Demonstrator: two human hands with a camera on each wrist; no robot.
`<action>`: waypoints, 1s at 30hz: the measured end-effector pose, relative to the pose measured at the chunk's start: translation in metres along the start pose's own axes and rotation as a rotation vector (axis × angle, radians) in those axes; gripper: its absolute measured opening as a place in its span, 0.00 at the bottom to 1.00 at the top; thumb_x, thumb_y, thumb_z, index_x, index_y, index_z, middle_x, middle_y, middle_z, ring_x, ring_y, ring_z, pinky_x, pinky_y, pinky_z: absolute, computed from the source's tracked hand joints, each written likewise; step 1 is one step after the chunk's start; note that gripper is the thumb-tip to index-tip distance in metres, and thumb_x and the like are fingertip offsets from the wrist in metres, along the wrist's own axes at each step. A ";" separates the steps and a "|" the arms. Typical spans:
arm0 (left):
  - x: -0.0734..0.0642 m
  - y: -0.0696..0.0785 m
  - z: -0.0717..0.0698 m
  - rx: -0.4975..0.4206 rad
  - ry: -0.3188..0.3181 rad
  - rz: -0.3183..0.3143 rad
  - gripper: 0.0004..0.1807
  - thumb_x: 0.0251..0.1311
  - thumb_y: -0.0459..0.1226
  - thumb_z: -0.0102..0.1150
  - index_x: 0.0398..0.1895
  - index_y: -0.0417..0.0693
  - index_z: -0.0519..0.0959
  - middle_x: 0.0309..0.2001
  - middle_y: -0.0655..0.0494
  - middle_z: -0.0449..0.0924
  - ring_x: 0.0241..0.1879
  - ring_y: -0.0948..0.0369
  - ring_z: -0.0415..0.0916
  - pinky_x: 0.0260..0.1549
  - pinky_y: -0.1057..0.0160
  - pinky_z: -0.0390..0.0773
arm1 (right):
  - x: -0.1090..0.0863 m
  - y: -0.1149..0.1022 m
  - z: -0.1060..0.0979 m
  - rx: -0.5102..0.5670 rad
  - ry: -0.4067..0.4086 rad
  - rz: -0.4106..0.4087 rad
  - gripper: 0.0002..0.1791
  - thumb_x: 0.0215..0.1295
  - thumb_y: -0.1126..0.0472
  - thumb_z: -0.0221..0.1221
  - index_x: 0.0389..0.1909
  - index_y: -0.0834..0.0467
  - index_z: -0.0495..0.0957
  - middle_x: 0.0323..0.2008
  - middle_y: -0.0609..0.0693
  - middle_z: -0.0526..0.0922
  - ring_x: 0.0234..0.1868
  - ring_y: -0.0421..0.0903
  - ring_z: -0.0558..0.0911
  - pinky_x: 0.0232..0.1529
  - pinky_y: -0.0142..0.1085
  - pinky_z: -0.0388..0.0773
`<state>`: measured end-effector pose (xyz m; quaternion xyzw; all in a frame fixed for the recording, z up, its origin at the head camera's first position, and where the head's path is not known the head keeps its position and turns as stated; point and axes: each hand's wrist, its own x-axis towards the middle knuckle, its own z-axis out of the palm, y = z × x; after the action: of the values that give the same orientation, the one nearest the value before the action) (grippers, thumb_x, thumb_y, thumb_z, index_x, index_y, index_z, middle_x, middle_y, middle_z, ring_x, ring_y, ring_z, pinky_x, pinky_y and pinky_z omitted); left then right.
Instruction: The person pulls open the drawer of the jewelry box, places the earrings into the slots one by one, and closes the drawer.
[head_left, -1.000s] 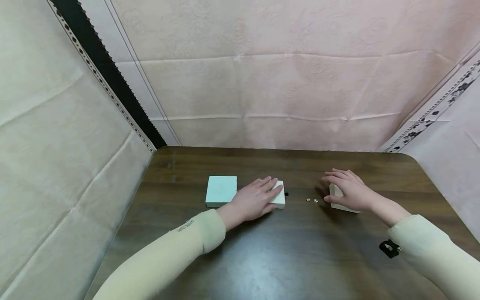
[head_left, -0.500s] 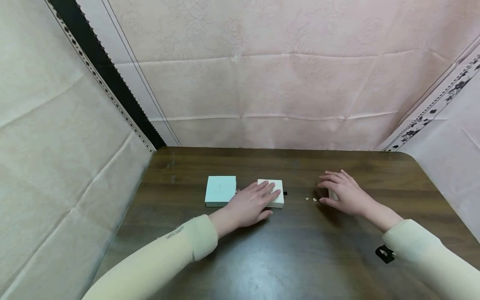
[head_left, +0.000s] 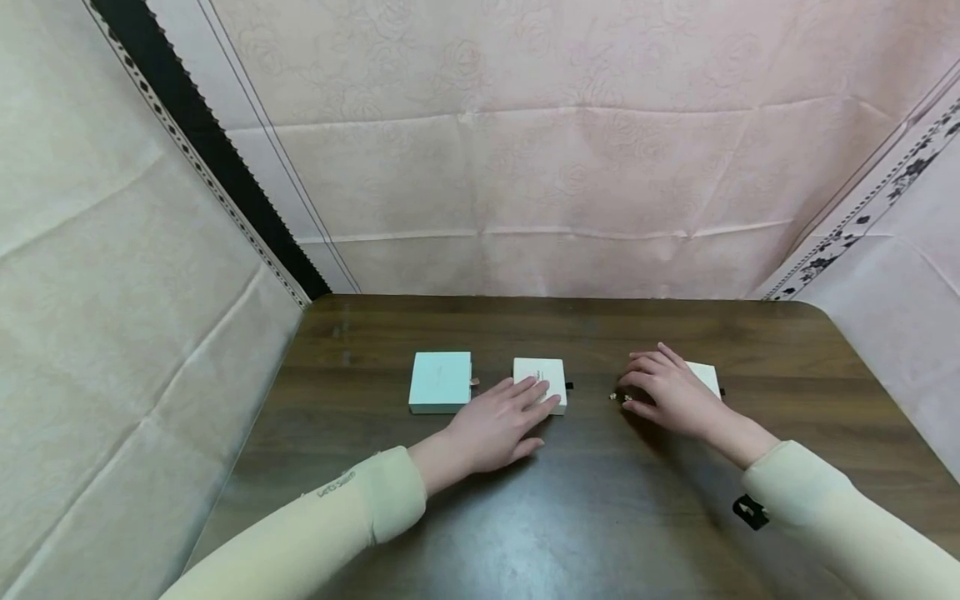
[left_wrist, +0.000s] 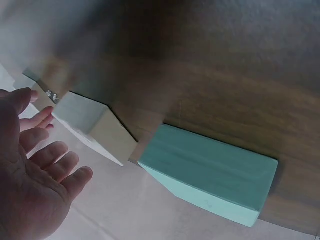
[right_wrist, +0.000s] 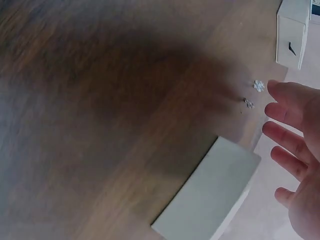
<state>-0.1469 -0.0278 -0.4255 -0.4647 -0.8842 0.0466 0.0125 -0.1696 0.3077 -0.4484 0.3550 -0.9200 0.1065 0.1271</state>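
Observation:
My left hand [head_left: 495, 423] reaches over the near edge of a small white drawer box [head_left: 534, 372], fingers loosely spread; some lettering shows on its lid. In the left wrist view those fingers [left_wrist: 60, 165] are relaxed and grip nothing. Two tiny flower-shaped stud earrings [right_wrist: 258, 85] lie on the table between the two white boxes. My right hand [head_left: 667, 392] hovers right at them with nothing in its grasp, thumb and fingers apart. A second white box [head_left: 703, 377] stands behind that hand, partly hidden by it.
A larger turquoise box [head_left: 440, 382] with a pull tab on its right side sits left of my left hand. All stand on a dark wooden table [head_left: 570, 517]. Light patterned cloth [head_left: 525, 183] hangs behind the table and at both sides.
My right hand has moved left from the right-hand white box to the earrings, uncovering part of that box. The left hand has slid slightly back toward me, showing more of the middle box.

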 end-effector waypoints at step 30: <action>-0.009 0.012 0.007 -0.023 -0.061 0.013 0.36 0.80 0.57 0.53 0.85 0.56 0.63 0.82 0.52 0.62 0.81 0.55 0.60 0.77 0.53 0.65 | 0.005 -0.010 0.015 -0.070 -0.072 -0.008 0.12 0.57 0.66 0.78 0.40 0.59 0.88 0.37 0.51 0.83 0.42 0.54 0.83 0.53 0.58 0.83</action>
<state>-0.1320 -0.0287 -0.4332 -0.4691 -0.8815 0.0507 -0.0202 -0.1684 0.2933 -0.4597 0.3575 -0.9258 0.0612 0.1067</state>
